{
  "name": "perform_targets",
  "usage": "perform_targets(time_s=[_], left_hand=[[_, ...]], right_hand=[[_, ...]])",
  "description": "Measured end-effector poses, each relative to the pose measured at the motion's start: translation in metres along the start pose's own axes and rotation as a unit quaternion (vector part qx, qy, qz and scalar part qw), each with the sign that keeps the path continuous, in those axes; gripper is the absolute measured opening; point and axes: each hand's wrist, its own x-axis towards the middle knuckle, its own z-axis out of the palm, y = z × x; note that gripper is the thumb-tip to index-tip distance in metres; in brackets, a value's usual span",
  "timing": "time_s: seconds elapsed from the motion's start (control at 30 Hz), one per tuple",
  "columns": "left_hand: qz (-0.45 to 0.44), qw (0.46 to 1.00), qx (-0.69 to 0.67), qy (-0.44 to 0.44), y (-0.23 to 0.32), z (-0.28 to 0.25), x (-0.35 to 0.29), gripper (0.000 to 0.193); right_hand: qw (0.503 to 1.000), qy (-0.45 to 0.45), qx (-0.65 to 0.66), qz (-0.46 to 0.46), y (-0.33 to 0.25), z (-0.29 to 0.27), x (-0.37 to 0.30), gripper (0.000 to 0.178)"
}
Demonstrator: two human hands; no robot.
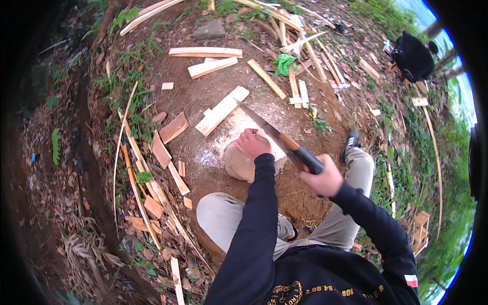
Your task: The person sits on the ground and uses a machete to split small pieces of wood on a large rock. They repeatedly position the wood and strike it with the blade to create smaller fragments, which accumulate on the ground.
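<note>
My right hand (325, 179) grips the dark handle of a long machete (274, 133), whose blade slants up and left over a pale wood piece (272, 147). That piece rests on a rounded stone block (239, 165) between my knees. My left hand (251, 144) is closed on the near end of the wood piece, holding it against the stone. Both forearms are in black sleeves. A white patch of sawdust (234, 127) covers the dirt behind the stone.
Cut planks (221, 110) and wood offcuts (174, 128) lie scattered on the bare dirt to the left and far side. A green bag (284, 63) sits among long slats at the back. Another person in black (413, 55) crouches at the upper right. Grass borders the right.
</note>
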Motion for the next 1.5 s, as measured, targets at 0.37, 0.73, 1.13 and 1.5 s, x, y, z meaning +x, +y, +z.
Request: perform_targets(time_s=[0.37,0.73,1.13,1.5], left_hand=[[-0.023,1.000,0.006,-0.015,-0.005,0.004,-0.001,0.010],[-0.028,1.000,0.003,-0.008,-0.007,0.003,-0.001,0.007],[-0.001,1.000,0.014,0.025,-0.017,0.011,0.000,0.005],[-0.034,0.999,0.015,0.012,-0.021,0.018,-0.001,0.007]], right_hand=[[0.999,0.013,-0.024,0.040,-0.003,-0.023,-0.039,0.019],[0.994,0.034,-0.106,-0.013,-0.009,-0.036,-0.093,0.020],[0.992,-0.057,-0.110,0.000,-0.034,-0.052,-0.125,0.023],[0.993,-0.089,-0.064,0.030,-0.024,-0.060,-0.134,0.017]])
